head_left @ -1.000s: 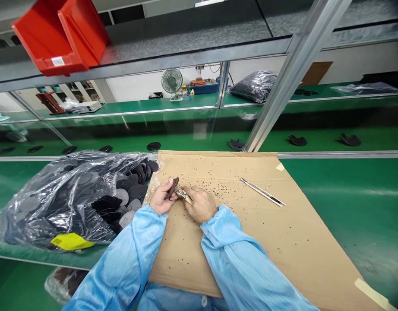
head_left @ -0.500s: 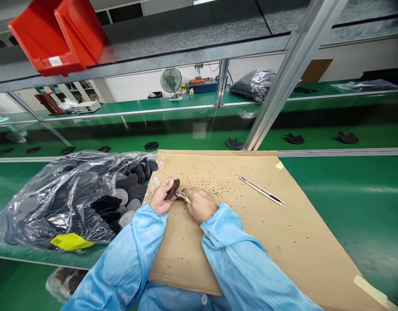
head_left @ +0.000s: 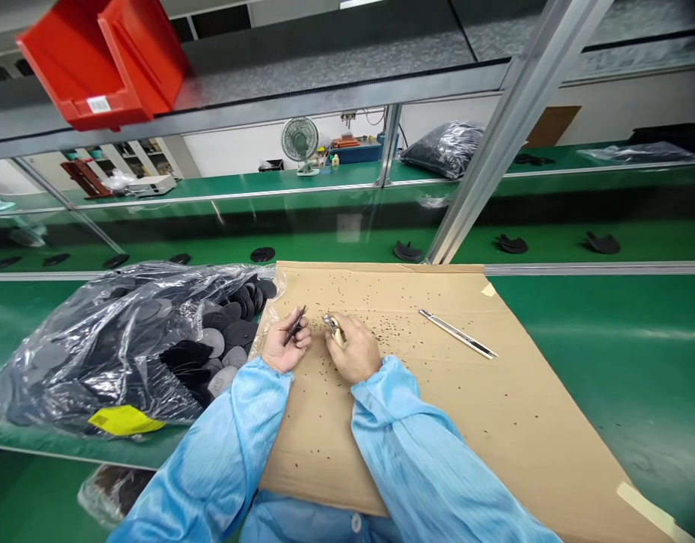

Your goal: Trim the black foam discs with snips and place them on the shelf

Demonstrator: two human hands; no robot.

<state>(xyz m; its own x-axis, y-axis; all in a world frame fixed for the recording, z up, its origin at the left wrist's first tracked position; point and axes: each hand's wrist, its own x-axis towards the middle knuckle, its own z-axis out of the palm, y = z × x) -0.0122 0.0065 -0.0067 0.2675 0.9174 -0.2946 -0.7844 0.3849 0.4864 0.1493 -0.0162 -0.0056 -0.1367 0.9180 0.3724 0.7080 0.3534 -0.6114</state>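
Disc (head_left: 295,325) is pinched in left hand (head_left: 283,348); tool (head_left: 334,329) is gripped in right hand (head_left: 356,351), apart from disc; cardboard (head_left: 438,430) is strewn with specks (head_left: 389,326).

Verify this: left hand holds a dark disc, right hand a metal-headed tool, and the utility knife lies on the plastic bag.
Not the plastic bag: the head view shows the utility knife lying on the cardboard. The rest stands: left hand with a dark disc, right hand with a metal-headed tool.

Left fingers (head_left: 304,341) and right fingers (head_left: 337,355) curled, just apart
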